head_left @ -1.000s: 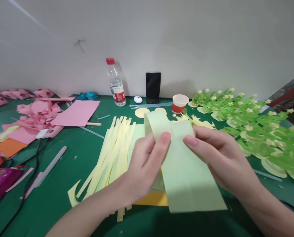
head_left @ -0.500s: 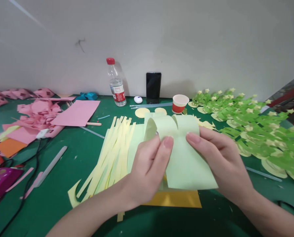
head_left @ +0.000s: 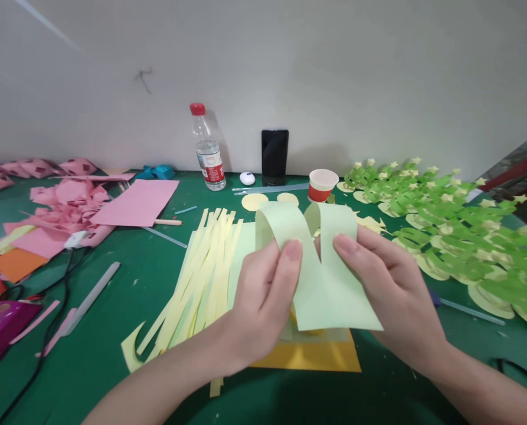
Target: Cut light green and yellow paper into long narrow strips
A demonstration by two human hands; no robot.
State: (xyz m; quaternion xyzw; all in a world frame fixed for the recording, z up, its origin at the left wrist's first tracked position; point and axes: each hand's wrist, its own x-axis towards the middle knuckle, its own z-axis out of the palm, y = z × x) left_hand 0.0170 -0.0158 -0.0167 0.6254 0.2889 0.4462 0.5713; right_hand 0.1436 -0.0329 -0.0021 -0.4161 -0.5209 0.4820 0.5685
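A pale green sheet of paper is held up between both hands, split from its far edge into two curled halves with a V-shaped gap between them. My left hand pinches the left half, thumb on top. My right hand pinches the right half the same way; its other fingers are partly behind the paper. Beneath the hands lies a yellow-orange sheet. Left of them, cut pale yellow paper strips are heaped on more pale green paper.
On the green table stand a water bottle, a phone and a paper cup by the wall. Green paper plants crowd the right side. Pink paper, a glue stick and a purple box lie left.
The gap between the paper's two halves has widened and runs deeper toward me. My left hand has shifted slightly left, and the sheet's near edge has risen a little.
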